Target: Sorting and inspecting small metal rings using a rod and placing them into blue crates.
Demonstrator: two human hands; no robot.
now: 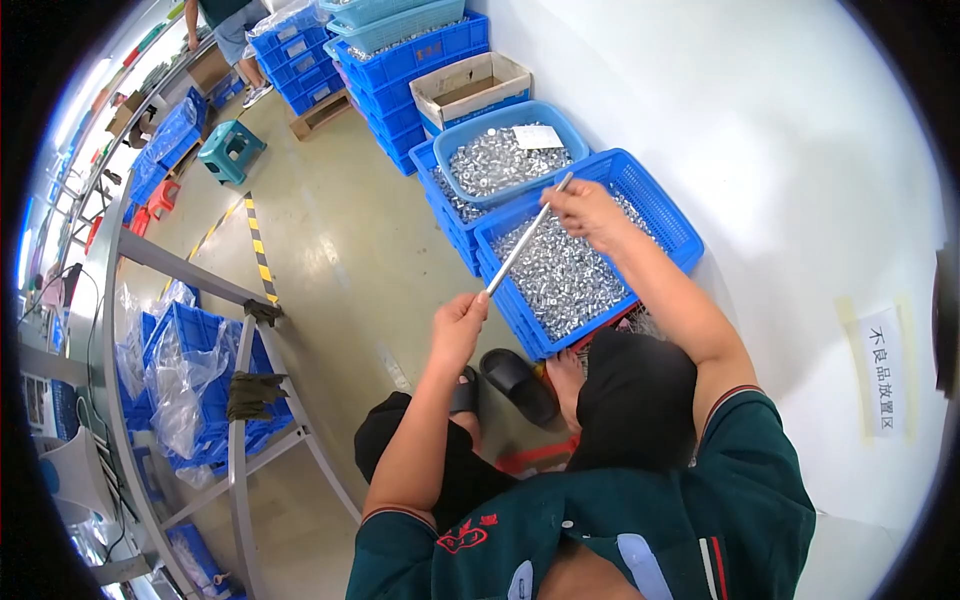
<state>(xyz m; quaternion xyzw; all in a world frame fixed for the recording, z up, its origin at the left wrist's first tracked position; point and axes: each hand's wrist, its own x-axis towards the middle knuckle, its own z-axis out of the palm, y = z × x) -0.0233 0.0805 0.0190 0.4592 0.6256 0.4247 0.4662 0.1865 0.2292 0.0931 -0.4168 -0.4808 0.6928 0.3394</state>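
A slim silvery metal rod (521, 247) slants up and to the right between my hands, above a blue plastic crate (677, 222). My left hand (460, 328) is closed round its lower end. Near the upper end, my right hand (588, 212) pinches the rod between thumb and fingers. Whether the right fingers also hold a small part is too small to tell. Many small silvery metal parts (570, 285) fill the crate below. Behind it, a lighter blue basket (575, 135) holds more metal parts, with a white paper slip (538, 137) on top.
A worn carton (515, 75) and stacked blue crates (395, 95) stand along the white wall (760, 120). At left is a metal-framed table (180, 262) with plastic-covered crates (205, 345) beneath. A teal stool (231, 150) and another person (225, 20) are farther back. A black slipper (518, 385) lies by my feet.
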